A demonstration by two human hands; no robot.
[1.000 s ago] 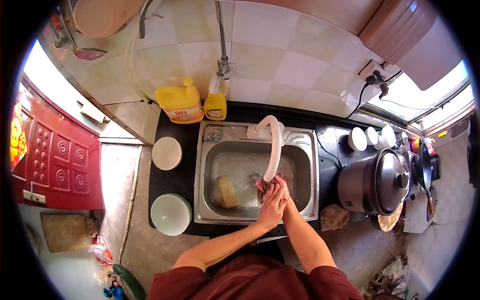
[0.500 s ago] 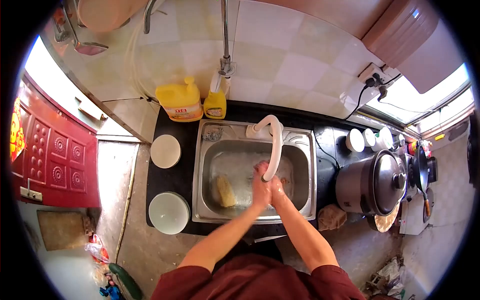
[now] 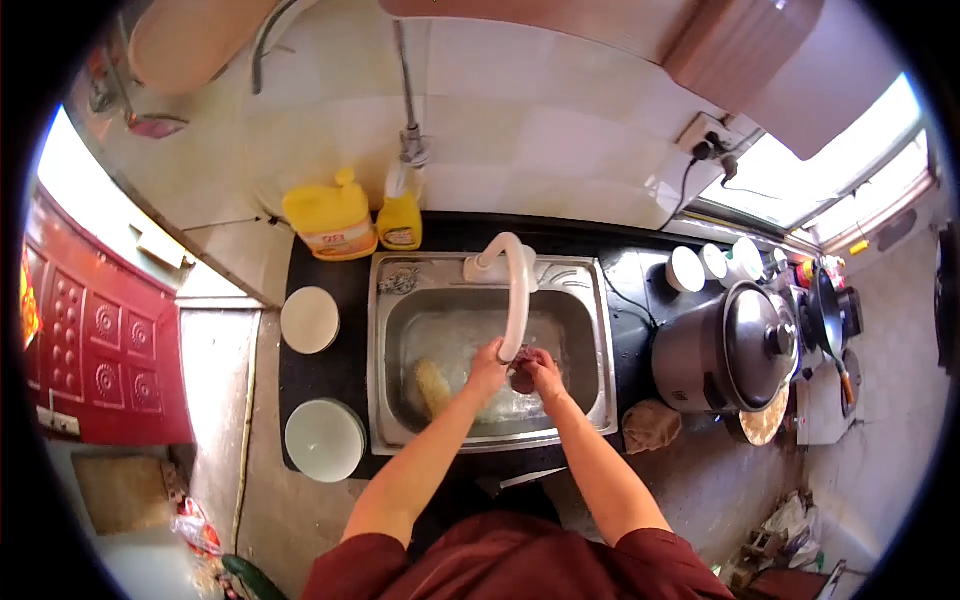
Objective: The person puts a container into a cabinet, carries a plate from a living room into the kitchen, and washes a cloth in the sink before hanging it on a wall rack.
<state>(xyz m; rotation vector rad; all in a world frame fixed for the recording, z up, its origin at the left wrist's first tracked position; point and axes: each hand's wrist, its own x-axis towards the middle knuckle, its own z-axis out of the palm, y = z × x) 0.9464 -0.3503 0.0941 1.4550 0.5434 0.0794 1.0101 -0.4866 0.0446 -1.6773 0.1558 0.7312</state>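
Observation:
Over the steel sink [image 3: 384, 400], both of my hands are close under the curved white faucet [image 3: 518, 300]. My right hand [image 3: 545, 374] has its fingers closed on a small dark reddish cloth [image 3: 523, 377]. My left hand [image 3: 488, 366] is at the left of the spout, partly behind it; its fingertips are hidden there, so I cannot tell if it also touches the cloth. A yellowish sponge-like piece [image 3: 432, 388] lies in the left part of the basin. Steel wool [image 3: 398, 280] rests on the sink's back left corner.
White bowls [image 3: 325, 440] and a white dish [image 3: 310, 320] stand left of the sink. Yellow bottles [image 3: 332, 218] are behind it. On the right are a large lidded cooker [image 3: 690, 362], a brown cloth [image 3: 651, 426] and small white bowls [image 3: 685, 269].
My hands, pressed together before, have moved apart, left hand to the left. The dark reddish cloth shows between them. The whole view has shifted a little.

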